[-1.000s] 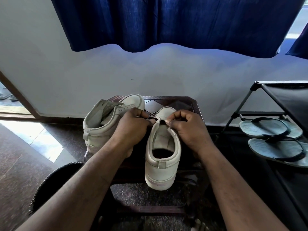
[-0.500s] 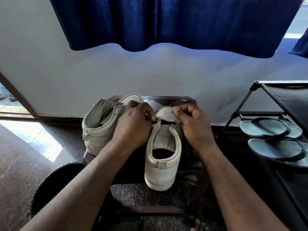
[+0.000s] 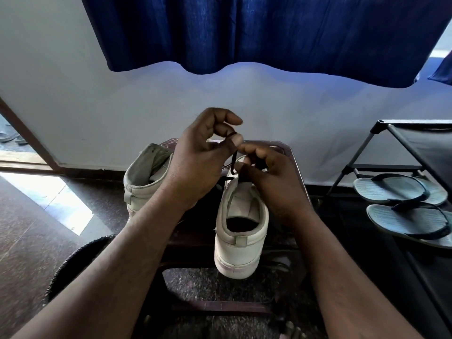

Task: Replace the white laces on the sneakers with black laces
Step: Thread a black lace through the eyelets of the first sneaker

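Observation:
Two white sneakers stand on a small dark stool (image 3: 289,152). The nearer sneaker (image 3: 241,231) points away from me with its heel toward me; the other sneaker (image 3: 144,174) leans at its left. A thin black lace (image 3: 233,160) rises from the front of the nearer sneaker. My left hand (image 3: 203,155) is lifted above the shoes and pinches the lace between thumb and finger. My right hand (image 3: 271,179) rests at the sneaker's right side, its fingertips pinching the lace near the eyelets. The toe area is hidden behind my hands.
A black shoe rack (image 3: 415,143) stands at the right with a pair of grey flip-flops (image 3: 403,201) on its lower shelf. A blue curtain (image 3: 256,33) hangs over the white wall behind. A dark round object (image 3: 73,260) sits on the floor at lower left.
My left hand has risen from the sneaker's front, drawing the black lace upward. My right hand has stayed low at the eyelets, shifting slightly.

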`<control>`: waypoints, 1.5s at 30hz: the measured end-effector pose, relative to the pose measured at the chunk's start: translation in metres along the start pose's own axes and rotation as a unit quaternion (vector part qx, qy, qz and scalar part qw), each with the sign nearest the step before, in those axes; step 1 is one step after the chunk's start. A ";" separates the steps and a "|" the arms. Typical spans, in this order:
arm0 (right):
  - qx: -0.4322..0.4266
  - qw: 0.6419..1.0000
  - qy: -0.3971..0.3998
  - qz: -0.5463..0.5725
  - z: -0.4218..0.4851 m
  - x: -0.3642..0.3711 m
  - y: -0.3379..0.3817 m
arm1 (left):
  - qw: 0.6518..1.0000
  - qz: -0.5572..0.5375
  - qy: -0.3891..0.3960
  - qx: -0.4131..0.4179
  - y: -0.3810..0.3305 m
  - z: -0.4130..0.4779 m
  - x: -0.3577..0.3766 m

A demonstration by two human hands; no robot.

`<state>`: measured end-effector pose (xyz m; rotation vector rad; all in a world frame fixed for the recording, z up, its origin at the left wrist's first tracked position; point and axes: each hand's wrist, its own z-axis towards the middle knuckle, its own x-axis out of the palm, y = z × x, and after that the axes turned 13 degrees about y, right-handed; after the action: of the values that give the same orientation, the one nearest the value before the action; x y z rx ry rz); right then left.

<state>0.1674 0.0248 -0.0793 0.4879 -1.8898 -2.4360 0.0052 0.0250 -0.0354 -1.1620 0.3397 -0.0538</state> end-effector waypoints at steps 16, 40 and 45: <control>-0.019 0.959 -0.173 0.224 -0.004 -0.028 0.005 | 0.958 0.275 0.025 -0.071 0.029 0.003 0.008; 0.010 0.869 -0.424 0.256 -0.007 -0.059 -0.001 | 0.973 0.016 0.140 -0.183 0.023 0.000 0.011; -0.054 0.917 -0.365 -0.149 -0.015 -0.043 -0.006 | 0.976 0.018 0.128 -0.174 0.021 -0.001 0.015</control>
<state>0.2127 0.0214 -0.0786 -0.2077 -1.9756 -3.2299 0.0164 0.0293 -0.0579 -1.5005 0.6151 -0.1162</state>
